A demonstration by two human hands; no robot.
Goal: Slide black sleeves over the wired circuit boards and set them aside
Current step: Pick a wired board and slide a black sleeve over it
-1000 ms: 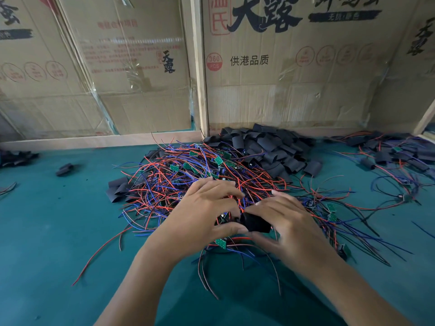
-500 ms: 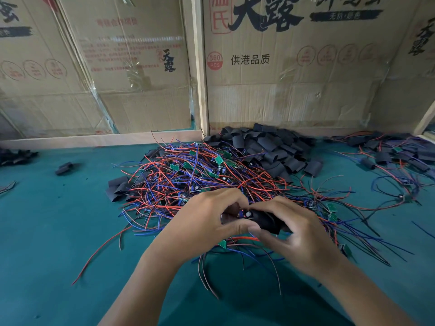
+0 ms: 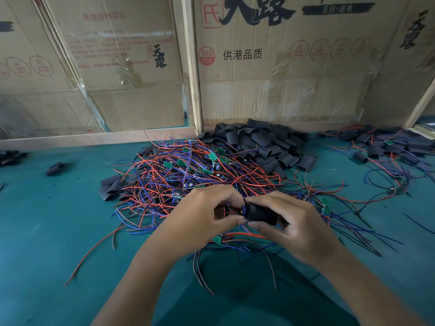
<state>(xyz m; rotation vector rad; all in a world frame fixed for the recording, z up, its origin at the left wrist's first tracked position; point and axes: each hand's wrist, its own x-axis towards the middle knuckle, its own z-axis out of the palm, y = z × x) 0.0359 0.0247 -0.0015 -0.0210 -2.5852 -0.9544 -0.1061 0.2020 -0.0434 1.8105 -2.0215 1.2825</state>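
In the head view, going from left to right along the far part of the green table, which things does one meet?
Small black heap at the left edge → single black sleeve → tangle of wired circuit boards → pile of black sleeves → sleeved boards set aside.

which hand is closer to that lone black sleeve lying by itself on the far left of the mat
Left. The left hand sits nearer the lone black sleeve, which lies apart, up and to its left. The right hand, beyond the left one, is farther off.
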